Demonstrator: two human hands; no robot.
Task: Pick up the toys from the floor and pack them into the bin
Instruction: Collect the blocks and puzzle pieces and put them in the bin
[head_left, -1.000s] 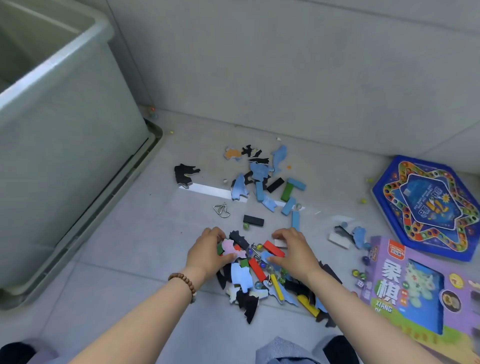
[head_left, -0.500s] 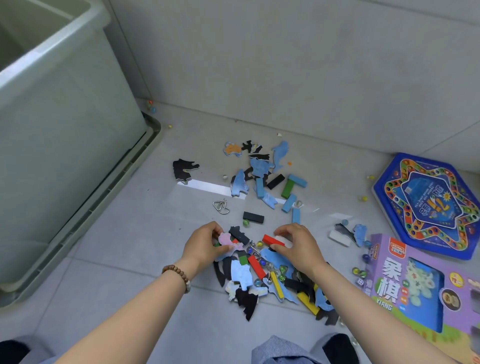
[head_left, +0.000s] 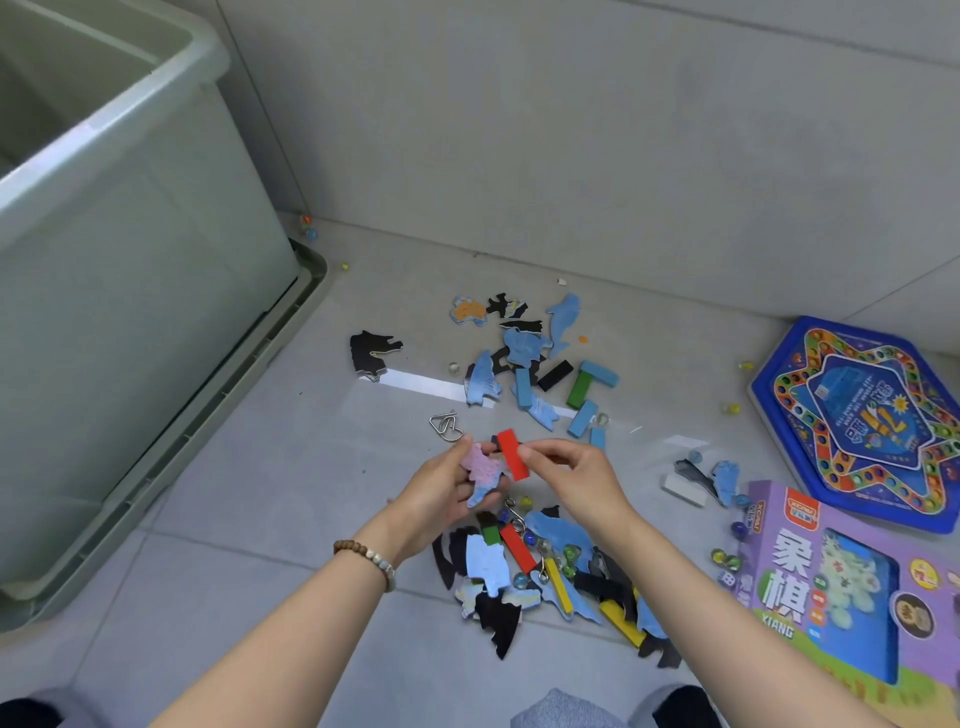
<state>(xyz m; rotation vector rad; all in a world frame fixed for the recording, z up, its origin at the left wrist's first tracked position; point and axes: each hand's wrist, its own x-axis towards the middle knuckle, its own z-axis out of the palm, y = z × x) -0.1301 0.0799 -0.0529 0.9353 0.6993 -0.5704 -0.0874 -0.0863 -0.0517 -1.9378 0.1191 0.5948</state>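
**Gathering toys off the grey tile**

Kneeling close, the person works over a pale grey tiled floor (head_left: 249, 530) that runs up to a plain grey wall (head_left: 571, 130). A near pile of toys (head_left: 550, 577) lies just under the wrists: blue and black puzzle pieces, coloured blocks, marbles. Above it, the left hand (head_left: 441, 499), with a bead bracelet (head_left: 370, 558) on its wrist, curls its fingers round a pink puzzle piece (head_left: 485, 470). The right hand (head_left: 576, 478) pinches a red block (head_left: 513, 454) between thumb and fingertips, just beside the pink piece. A purple game box (head_left: 841, 587) lies to the right, with a blue hexagonal board (head_left: 872, 421) beyond it. A wire puzzle (head_left: 445, 426) lies just past the hands, and more scattered pieces (head_left: 524, 353) lie farther on. The green bin (head_left: 130, 312) stands at the left, well apart.
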